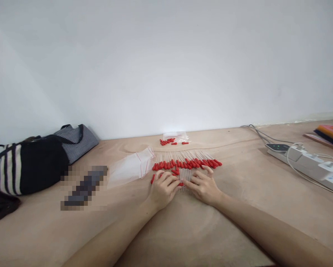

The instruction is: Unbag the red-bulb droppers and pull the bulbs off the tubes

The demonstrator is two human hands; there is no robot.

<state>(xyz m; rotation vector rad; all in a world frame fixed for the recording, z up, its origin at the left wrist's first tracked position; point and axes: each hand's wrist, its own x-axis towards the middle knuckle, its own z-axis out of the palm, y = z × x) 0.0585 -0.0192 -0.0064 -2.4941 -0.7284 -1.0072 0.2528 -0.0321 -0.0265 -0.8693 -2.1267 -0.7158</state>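
A row of thin clear tubes with red caps (187,163) lies on the wooden table (183,230) in front of me. My left hand (163,189) and my right hand (202,187) rest side by side just below that row. Their fingers are curled over a small bunch of clear tubes (184,174) and a few loose red caps (175,172). Both hands look pinched on the bunch. A pile of small clear zip bags (131,167) lies left of the row. More red caps (169,141) sit farther back by another clear bag (175,135).
Striped cloth bags (41,159) lie at the left edge. A blurred dark object (84,187) sits beside them. At the right are a white power strip (311,165) with cables, a small dark device (277,147), and coloured sheets (332,135). A white wall stands behind.
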